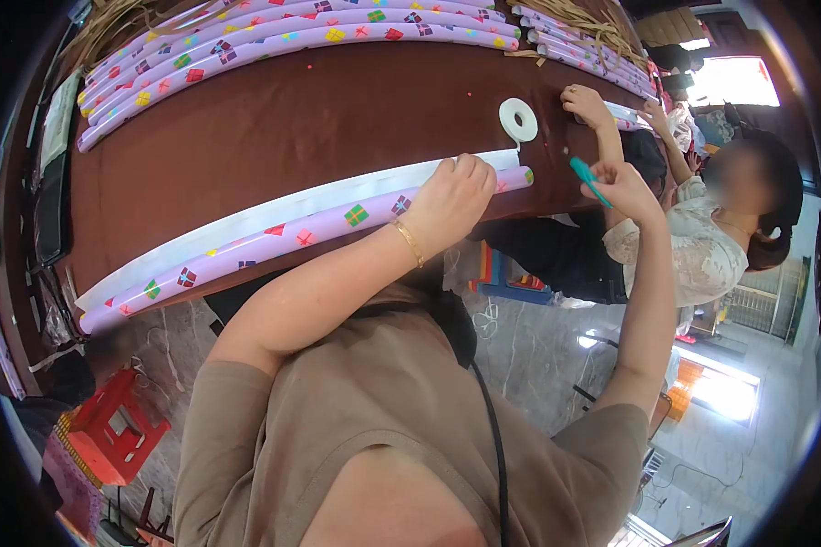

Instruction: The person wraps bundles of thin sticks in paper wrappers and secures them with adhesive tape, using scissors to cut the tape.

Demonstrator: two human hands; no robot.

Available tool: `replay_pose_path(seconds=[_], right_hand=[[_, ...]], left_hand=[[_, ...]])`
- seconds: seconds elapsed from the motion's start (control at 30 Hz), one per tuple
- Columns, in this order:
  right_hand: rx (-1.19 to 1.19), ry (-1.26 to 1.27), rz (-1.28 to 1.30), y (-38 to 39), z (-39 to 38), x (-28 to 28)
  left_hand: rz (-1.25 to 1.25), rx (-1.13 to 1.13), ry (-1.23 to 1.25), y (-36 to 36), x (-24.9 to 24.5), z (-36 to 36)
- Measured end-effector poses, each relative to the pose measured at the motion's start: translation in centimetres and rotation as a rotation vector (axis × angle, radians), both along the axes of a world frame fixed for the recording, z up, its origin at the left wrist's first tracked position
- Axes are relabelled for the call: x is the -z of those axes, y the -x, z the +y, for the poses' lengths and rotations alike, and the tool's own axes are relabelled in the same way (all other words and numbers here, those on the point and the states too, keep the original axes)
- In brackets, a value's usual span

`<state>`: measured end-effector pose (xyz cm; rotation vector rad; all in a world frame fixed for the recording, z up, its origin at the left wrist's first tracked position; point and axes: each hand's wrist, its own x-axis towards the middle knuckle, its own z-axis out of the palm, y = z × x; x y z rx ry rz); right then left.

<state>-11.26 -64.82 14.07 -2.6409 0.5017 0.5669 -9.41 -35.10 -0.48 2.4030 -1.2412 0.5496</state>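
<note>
Currently, a lilac gift-print roll (292, 239) lies lengthwise along the near edge of the brown desk (337, 105).
The left hand (452, 196) rests on it near its right end, fingers curled (whether they grip, I cannot tell), while the right hand (625, 193) grips a teal tool (588, 180), raised just beyond that end. A white strip (310, 202) runs along the roll's far side, a white tape reel (518, 119) touching or near its end; 2 groups of similar rolls (292, 38) lie farther back.
</note>
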Motion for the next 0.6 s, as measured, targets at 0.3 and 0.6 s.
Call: replay_pose_path(seconds=[0.3, 0.6], right_hand=[[-0.236, -0.029, -0.644, -3.5, 4.4, 8.2], [-0.352, 0.109, -0.657, -5.2, 4.0, 10.5]], left_hand=[[-0.017, -0.001, -0.002, -0.1, -0.1, 0.0], [-0.027, -0.009, -0.022, 0.0, -0.3, 0.0]])
